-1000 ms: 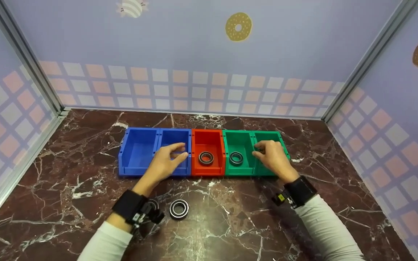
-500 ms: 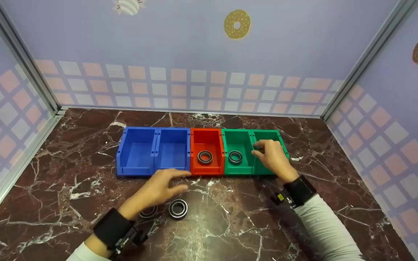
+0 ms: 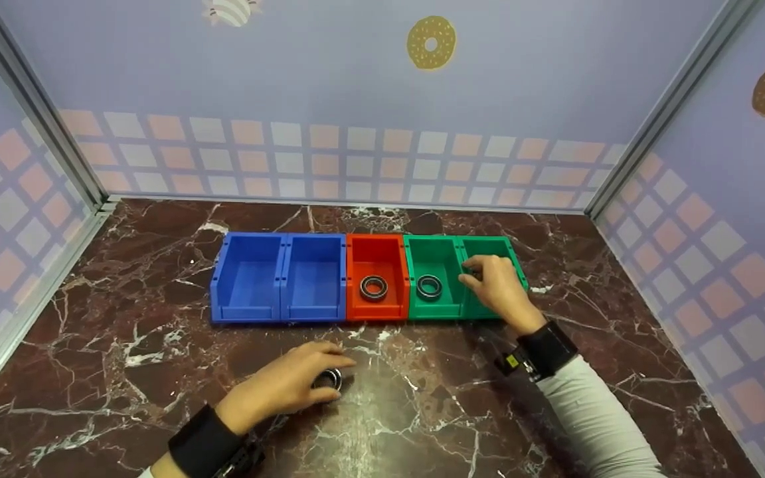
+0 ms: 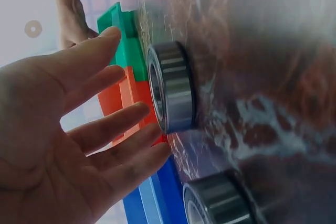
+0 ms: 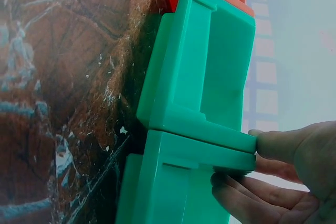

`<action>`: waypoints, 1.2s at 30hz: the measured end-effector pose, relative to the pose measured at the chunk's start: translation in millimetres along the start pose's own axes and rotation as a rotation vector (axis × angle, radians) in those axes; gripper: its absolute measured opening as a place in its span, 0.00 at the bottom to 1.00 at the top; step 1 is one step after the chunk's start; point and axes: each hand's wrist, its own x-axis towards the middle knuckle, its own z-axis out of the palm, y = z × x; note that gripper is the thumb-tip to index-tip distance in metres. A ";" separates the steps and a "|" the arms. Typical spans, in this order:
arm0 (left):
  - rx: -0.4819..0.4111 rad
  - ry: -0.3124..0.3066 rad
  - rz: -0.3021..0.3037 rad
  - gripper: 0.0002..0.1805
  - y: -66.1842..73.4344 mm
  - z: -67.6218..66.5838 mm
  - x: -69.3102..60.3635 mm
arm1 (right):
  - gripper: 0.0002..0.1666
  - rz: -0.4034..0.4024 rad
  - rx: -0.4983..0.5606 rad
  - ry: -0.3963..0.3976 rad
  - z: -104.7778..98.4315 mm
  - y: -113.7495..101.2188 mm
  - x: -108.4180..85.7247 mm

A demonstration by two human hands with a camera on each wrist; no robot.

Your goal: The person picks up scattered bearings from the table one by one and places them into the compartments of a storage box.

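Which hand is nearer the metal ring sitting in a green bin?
Right. The right hand is just beside that ring, gripping the divider between the green bins; the left hand is farther off, by another ring on the table.

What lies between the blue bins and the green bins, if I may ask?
The head view shows the red bin, holding one ring, between the blue bins and the green bins.

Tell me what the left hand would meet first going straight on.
Likely the bearing that the left hand partly covers in the head view; the gap is hard to judge.
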 end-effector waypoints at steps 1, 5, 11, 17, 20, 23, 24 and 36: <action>0.012 0.005 0.011 0.27 0.9 1.0 -0.7 | 0.18 0.004 0.001 0.001 0.0 -0.4 0.1; 0.046 0.012 0.019 0.27 2.6 4.8 -4.1 | 0.18 0.003 0.001 0.002 0.5 -1.8 -0.2; 0.097 0.023 0.028 0.28 1.7 10.1 -7.2 | 0.18 0.011 -0.002 0.004 1.0 -2.5 0.1; 0.139 0.047 0.072 0.27 0.3 11.8 -8.8 | 0.18 0.017 -0.008 -0.011 0.9 -1.6 1.0; 0.148 0.045 0.075 0.28 -0.4 12.4 -8.8 | 0.18 0.015 -0.004 -0.010 0.8 -1.7 1.2; 0.157 0.039 0.074 0.29 -1.0 13.0 -8.5 | 0.18 0.012 0.001 -0.003 0.8 -1.5 1.4; 0.161 0.038 0.074 0.30 -0.9 13.1 -8.2 | 0.18 0.012 0.003 -0.001 0.9 -1.3 1.7; 0.209 0.005 0.090 0.27 0.4 9.5 -5.9 | 0.18 0.009 0.010 0.005 1.2 0.7 2.0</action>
